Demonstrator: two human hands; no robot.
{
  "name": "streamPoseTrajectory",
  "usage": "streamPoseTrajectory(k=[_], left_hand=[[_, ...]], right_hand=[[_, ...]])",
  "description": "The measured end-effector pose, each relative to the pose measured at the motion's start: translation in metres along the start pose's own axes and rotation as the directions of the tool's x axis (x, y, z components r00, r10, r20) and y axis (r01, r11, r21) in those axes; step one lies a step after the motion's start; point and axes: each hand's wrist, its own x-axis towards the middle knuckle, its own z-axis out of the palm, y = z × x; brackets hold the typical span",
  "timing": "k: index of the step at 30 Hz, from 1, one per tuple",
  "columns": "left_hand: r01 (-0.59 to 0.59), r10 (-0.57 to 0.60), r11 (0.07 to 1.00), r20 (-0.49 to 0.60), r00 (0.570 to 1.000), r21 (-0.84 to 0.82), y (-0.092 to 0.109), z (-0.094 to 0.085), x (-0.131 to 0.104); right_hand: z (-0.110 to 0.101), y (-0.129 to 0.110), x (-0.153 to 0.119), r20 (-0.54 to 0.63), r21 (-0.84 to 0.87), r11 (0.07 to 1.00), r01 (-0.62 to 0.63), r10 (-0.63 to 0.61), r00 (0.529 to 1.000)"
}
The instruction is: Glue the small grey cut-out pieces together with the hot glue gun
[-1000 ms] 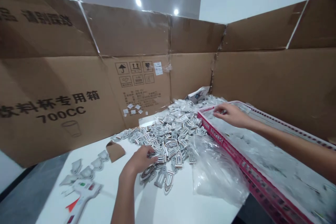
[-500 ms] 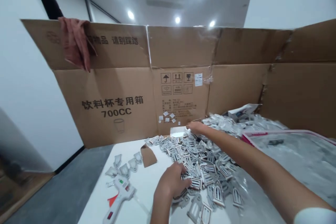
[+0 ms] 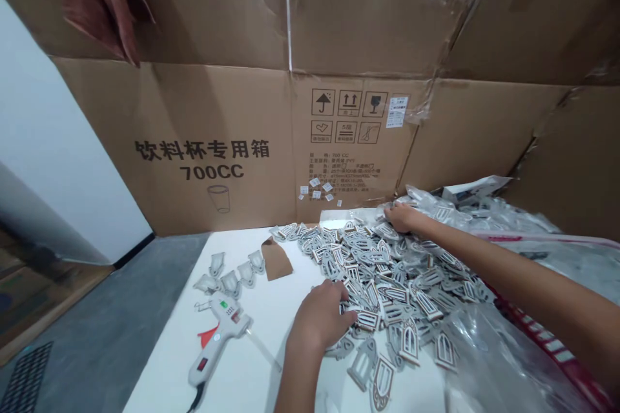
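Note:
A heap of small grey-and-white arched, window-shaped pieces (image 3: 372,258) is spread over the white table (image 3: 247,371). At the heap's near left edge is my left hand (image 3: 322,316), thumb and index finger apart, touching the pieces; its other fingertips are hidden. My right hand (image 3: 404,217) reaches across to the far side of the heap, beside the clear plastic bags (image 3: 431,197). Its fingers are bent downward and blurred, and whatever they grip cannot be made out. A white card (image 3: 332,215) lies just left of the right hand.
Left on the table are a glue gun (image 3: 217,339) with a clear glue stick, several grey pieces (image 3: 231,282) and a brown cardboard scrap (image 3: 277,259). Tall cardboard panels (image 3: 217,103) stand behind, with a red cloth (image 3: 97,0) hanging over them. More plastic bagging (image 3: 489,348) lies at right.
The view has tilted down and come closer. My right hand has shifted slightly rightward along the heap's far edge. My left hand stays at the near left edge.

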Motion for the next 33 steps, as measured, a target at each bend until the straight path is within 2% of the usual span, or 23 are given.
streamPoseTrajectory(k=[4, 10, 14, 18, 21, 25, 29, 31, 33], left_hand=[[0.000, 0.000, 1.000, 0.003, 1.000, 0.004, 0.000, 0.001, 0.001], [-0.016, 0.016, 0.999, -0.002, 1.000, 0.028, -0.002, 0.004, 0.002], [-0.007, 0.007, 0.999, 0.001, 1.000, 0.046, 0.002, 0.000, 0.000], [-0.009, 0.009, 0.999, 0.004, 1.000, 0.051, 0.006, -0.003, -0.001], [-0.014, 0.014, 0.998, 0.000, 1.000, 0.061, 0.008, -0.004, -0.002], [-0.010, 0.010, 0.998, -0.002, 1.000, 0.064, 0.009, -0.005, -0.003], [-0.010, 0.010, 0.996, 0.008, 1.000, 0.089, 0.009, -0.005, -0.003], [-0.018, 0.017, 0.995, 0.014, 1.000, 0.096, 0.009, -0.005, -0.002], [-0.026, 0.025, 0.994, 0.018, 1.000, 0.106, 0.009, -0.005, -0.001]], right_hand=[[-0.001, 0.009, -0.015, 0.004, -0.066, 0.997, -0.048, 0.048, 0.999], [-0.014, 0.032, -0.046, -0.044, -0.047, 0.999, -0.022, 0.020, 0.999], [-0.027, 0.048, -0.070, -0.105, 0.006, 1.000, -0.018, 0.018, 0.994], [-0.046, 0.061, -0.096, -0.216, 0.078, 0.997, -0.003, 0.020, 0.976], [-0.058, 0.070, -0.115, -0.283, 0.213, 0.977, 0.014, 0.048, 0.958], [-0.059, 0.074, -0.135, -0.327, 0.488, 0.871, 0.059, 0.120, 0.937], [-0.053, 0.071, -0.148, -0.327, 0.759, 0.643, 0.101, 0.241, 0.914], [-0.054, 0.070, -0.153, -0.300, 0.834, 0.543, 0.097, 0.298, 0.906], [-0.058, 0.070, -0.157, -0.267, 0.855, 0.512, 0.080, 0.302, 0.915]])
